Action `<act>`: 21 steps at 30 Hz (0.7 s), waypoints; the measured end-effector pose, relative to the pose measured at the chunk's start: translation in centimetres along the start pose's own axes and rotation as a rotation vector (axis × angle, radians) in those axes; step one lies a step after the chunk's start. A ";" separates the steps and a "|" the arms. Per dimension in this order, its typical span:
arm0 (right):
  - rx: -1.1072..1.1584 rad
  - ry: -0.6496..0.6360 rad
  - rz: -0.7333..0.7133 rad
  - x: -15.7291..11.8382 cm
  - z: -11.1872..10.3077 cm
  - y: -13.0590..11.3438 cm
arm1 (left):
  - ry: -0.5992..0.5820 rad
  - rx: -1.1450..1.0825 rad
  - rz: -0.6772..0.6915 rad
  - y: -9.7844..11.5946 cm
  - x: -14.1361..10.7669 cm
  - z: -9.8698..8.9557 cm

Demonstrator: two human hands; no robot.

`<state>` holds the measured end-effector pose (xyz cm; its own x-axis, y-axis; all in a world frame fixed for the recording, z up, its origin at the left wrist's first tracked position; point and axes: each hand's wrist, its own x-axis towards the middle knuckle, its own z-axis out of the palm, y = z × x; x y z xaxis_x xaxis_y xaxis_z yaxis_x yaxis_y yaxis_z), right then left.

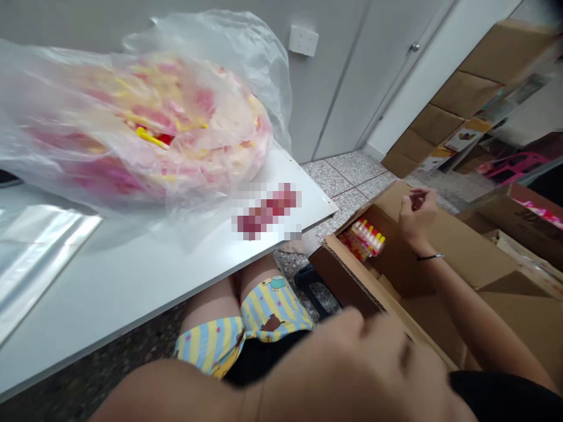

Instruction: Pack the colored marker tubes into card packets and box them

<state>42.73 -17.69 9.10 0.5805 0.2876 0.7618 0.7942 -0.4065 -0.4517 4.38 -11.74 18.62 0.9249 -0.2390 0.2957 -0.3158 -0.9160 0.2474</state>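
Note:
My right hand (417, 214), with a dark band at the wrist, is over a brown cardboard box (396, 299). Its fingers are loosely curled with a gap between them, and nothing shows in them. Below and left of it, clear packs of small tubes with red, yellow and white tops (367, 237) lie in the box's far corner. Close to the camera, my left hand (378, 363) crosses in front of my body, smeared by motion, its fingers unclear. A large clear plastic bag (176, 129) of pink and yellow pieces rests on the white table (176, 269).
A pixelated reddish patch (268, 211) covers something near the table's corner. Clear plastic sheets (39, 252) lie at the left. Stacked cartons (440, 117) stand by the wall, a pink chair (514, 167) beyond. Another open carton (519, 223) is at the right.

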 end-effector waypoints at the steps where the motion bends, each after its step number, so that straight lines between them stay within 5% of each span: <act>1: 0.063 0.017 -0.031 0.1 -0.1 -1.1 | -0.021 0.044 -0.010 -1.0 0.7 -0.8; 5: 0.247 -0.007 -0.138 -0.4 -0.6 -5.4 | -0.112 0.118 -0.147 -3.9 1.2 -1.3; 11: 0.363 -0.127 -0.234 -2.7 -1.6 -10.2 | -0.015 0.101 -0.249 -9.2 -2.8 3.3; 14: 0.369 -0.250 -0.284 -4.4 -3.0 -11.8 | 0.343 0.114 -0.219 -14.9 -7.3 6.4; 17: 0.341 -0.397 -0.304 -6.1 -4.4 -12.6 | 0.779 0.186 -0.406 -20.1 -12.0 8.8; 19: 0.311 -0.474 -0.318 -7.0 -4.9 -13.1 | 0.873 0.217 -0.517 -21.9 -14.1 9.7; 21: 0.310 -0.560 -0.333 -7.3 -4.7 -13.7 | 0.810 0.233 -0.540 -22.3 -15.0 10.0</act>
<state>26.80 -18.29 11.91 0.2378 0.7885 0.5672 0.9113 0.0210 -0.4112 -0.31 9.09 -0.58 0.4818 0.4403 0.7576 0.2340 -0.8979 0.3729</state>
